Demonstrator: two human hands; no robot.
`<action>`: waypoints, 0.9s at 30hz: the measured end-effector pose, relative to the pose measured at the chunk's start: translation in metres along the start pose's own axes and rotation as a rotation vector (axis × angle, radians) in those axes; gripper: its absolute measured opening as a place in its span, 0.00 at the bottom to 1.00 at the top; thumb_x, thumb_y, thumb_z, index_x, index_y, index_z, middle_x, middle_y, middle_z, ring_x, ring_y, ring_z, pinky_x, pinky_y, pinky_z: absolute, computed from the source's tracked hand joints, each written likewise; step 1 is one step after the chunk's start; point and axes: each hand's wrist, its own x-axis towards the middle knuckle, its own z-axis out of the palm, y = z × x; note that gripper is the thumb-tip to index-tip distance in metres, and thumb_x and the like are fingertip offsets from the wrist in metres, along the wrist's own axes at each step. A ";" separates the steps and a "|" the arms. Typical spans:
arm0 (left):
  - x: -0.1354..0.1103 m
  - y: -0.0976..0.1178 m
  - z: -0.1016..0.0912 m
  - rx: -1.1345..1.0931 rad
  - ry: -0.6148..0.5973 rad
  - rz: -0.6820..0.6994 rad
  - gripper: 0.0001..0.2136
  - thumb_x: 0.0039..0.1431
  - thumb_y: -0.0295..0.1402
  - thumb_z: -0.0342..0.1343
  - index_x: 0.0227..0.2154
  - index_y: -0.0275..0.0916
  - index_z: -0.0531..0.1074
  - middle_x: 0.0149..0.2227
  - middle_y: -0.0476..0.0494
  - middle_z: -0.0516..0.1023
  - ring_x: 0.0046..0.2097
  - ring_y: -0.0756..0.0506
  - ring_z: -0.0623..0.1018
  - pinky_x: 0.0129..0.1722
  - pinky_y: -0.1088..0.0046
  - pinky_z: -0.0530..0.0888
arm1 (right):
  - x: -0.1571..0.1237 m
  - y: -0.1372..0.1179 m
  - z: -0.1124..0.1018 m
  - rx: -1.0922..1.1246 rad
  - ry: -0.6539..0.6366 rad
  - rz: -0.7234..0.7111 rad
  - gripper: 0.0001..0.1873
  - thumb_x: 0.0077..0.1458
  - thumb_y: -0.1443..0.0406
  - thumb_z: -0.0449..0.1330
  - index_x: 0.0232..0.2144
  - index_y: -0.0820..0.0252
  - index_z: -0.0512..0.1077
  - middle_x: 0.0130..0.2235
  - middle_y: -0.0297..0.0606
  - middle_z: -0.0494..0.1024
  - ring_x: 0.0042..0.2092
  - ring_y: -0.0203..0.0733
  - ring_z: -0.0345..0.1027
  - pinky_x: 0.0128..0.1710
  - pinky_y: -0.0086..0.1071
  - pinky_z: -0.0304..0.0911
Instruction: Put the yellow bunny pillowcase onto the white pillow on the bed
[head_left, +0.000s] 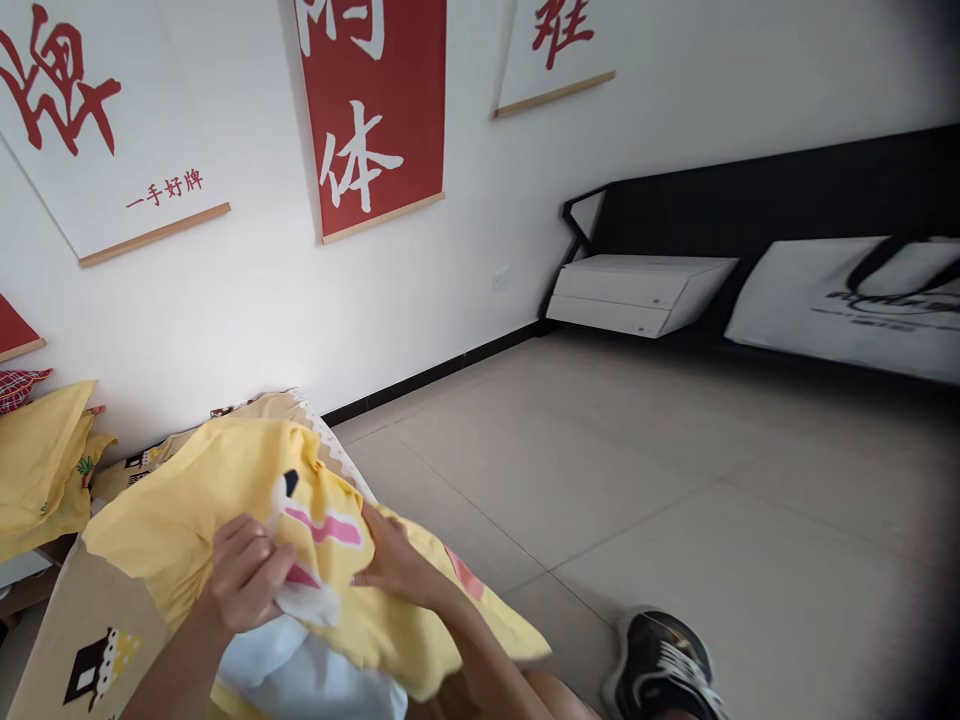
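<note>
A yellow pillowcase with pink and white printed shapes lies bunched across the front of me. My left hand is closed on a fold of its fabric near the opening. Farther right, my right hand grips the same case, its fingers partly hidden by the cloth. Below my left hand a white pillow shows at the opening, partly covered by the yellow fabric. Under the case is a beige patterned cover with dark and yellow cake-like prints.
Yellow pillows and a red checked cushion lie at the left. White boxes and a white bag sit on a black rack at the right. A black shoe rests on the tiled floor. Scrolls hang on the wall.
</note>
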 end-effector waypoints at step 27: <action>-0.154 0.001 0.108 -0.870 -0.309 -1.677 0.28 0.52 0.56 0.54 0.41 0.34 0.75 0.47 0.32 0.78 0.53 0.31 0.75 0.51 0.56 0.73 | -0.106 0.088 -0.017 0.871 0.466 0.563 0.33 0.29 0.52 0.70 0.41 0.60 0.78 0.36 0.53 0.81 0.43 0.68 0.76 0.45 0.55 0.70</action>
